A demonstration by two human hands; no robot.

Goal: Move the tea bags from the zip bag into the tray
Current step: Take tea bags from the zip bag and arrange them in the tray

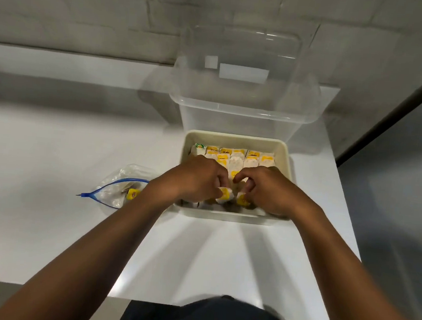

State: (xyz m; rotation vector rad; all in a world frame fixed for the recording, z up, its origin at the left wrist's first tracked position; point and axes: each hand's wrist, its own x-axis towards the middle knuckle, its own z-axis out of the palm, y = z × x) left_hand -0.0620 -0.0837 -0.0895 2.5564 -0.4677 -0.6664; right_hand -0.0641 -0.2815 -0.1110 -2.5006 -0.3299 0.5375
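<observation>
A cream tray (pixel 236 139) stands on the white table, holding several white and yellow tea bags (pixel 238 157) in rows at its far side. Both my hands are inside the tray's near half. My left hand (pixel 198 179) pinches a yellow-tagged tea bag (pixel 225 194). My right hand (pixel 268 189) pinches another tea bag (pixel 242 199) beside it. The clear zip bag (pixel 116 190) with a blue zipper lies left of the tray, open, with at least one tea bag (pixel 132 194) still inside.
A large clear plastic container (pixel 244 107) stands just behind the tray, close to the grey wall. The white table (pixel 52 172) extends left; its right edge runs close to the tray, its near edge by my body.
</observation>
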